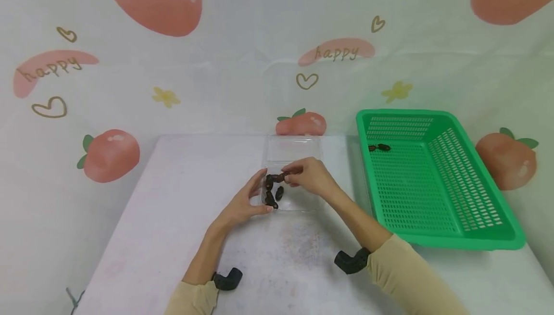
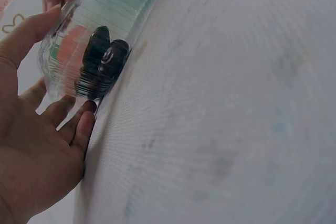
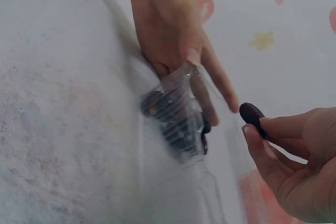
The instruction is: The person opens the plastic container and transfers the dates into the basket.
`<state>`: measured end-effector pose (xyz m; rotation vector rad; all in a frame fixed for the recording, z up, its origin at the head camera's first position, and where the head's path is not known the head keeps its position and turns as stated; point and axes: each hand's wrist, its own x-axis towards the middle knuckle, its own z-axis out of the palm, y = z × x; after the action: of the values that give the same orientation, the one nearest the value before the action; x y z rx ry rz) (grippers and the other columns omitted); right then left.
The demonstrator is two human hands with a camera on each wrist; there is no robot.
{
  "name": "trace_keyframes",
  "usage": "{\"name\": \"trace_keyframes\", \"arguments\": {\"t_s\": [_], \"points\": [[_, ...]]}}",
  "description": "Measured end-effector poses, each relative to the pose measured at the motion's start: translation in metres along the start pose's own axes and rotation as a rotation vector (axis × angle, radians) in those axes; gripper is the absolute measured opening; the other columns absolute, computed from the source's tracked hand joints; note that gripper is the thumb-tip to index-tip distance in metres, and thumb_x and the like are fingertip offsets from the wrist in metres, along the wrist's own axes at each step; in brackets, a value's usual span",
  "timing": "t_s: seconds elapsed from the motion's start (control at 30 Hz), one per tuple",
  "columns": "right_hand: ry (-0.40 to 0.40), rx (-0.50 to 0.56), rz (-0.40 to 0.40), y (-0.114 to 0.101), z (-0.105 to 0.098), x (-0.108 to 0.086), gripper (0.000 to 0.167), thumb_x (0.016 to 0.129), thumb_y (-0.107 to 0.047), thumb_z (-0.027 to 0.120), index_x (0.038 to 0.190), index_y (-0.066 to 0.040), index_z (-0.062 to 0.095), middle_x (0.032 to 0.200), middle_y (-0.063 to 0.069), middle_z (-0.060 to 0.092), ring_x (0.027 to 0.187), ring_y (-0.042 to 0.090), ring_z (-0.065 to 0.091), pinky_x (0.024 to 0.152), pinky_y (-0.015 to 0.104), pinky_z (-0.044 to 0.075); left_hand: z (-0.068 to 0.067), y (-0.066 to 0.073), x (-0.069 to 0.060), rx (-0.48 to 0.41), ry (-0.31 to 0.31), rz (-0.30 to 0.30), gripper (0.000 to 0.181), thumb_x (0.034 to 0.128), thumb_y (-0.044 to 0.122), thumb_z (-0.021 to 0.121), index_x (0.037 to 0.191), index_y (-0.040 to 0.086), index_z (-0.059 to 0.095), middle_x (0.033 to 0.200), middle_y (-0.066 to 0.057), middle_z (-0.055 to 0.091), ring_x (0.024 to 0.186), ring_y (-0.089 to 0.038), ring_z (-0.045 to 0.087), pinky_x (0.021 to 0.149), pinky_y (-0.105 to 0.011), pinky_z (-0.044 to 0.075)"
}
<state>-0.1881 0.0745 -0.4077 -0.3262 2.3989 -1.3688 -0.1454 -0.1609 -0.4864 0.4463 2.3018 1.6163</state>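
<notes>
A: What occupies the left hand (image 1: 238,207)?
B: It holds the clear plastic box (image 1: 303,202) at the left side, fingers spread wide, thumb at the near corner.
A: And the right hand (image 1: 312,178)?
B: Thumb and fingers, set narrow, pinch a dark oval piece (image 3: 253,118) at the box's far part.
A: The remainder?
B: Loose dark pieces (image 1: 279,193) lie inside, mostly along the left wall; a green basket (image 1: 467,242) stands to the right.

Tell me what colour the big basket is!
The basket is bright green; the head view shows it best.
</notes>
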Motion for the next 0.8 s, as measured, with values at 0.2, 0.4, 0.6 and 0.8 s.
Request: {"name": "trace_keyframes", "arguments": {"t_s": [0.2, 0.4, 0.6, 0.8], "points": [[0.007, 0.032, -0.029, -0.012, -0.02, -0.008, 0.023, 0.09, -0.012, 0.074, 0.113, -0.007, 0.074, 0.092, 0.005, 0.075, 0.082, 0.024, 0.074, 0.084, 0.042, 0.06, -0.001, 0.0, -0.001, -0.001, 0.003, 0.007, 0.098, 0.083, 0.018, 0.081, 0.16, 0.025, 0.02, 0.164, 0.0, 0.021, 0.146, -0.035, 0.028, 0.118, -0.051, 0.027], [0.025, 0.103, -0.05, -0.009, -0.046, -0.015, 0.024, 0.091, -0.013, 0.073, 0.114, -0.005, 0.073, 0.096, 0.009, 0.075, 0.08, 0.016, 0.072, 0.082, 0.037, 0.06, 0.0, 0.0, 0.0, 0.015, 0.012, 0.017, 0.098, 0.0827, 0.013, 0.081, 0.16, 0.021, 0.02, 0.164, -0.003, 0.021, 0.147, -0.034, 0.027, 0.118, -0.05, 0.027], [0.012, 0.249, -0.061, 0.0, -0.073, -0.022, 0.028, 0.094, -0.011, 0.069, 0.12, 0.0, 0.068, 0.11, 0.022, 0.071, 0.087, 0.018, 0.072, 0.085, 0.037, 0.06, 0.001, 0.004, 0.001, 0.014, 0.008, 0.011, 0.1, 0.0828, 0.007, 0.079, 0.16, 0.011, 0.016, 0.164, -0.01, 0.017, 0.148, -0.036, 0.022, 0.119, -0.051, 0.025], [0.042, 0.272, -0.059, 0.012, -0.102, -0.032, 0.033, 0.095, -0.021, 0.07, 0.122, -0.001, 0.067, 0.107, 0.012, 0.073, 0.093, 0.019, 0.071, 0.087, 0.034, 0.059, 0.001, 0.006, -0.001, 0.01, 0.013, -0.001, 0.1, 0.0823, 0.006, 0.08, 0.16, 0.013, 0.017, 0.164, -0.01, 0.018, 0.147, -0.037, 0.025, 0.118, -0.052, 0.027]]}}
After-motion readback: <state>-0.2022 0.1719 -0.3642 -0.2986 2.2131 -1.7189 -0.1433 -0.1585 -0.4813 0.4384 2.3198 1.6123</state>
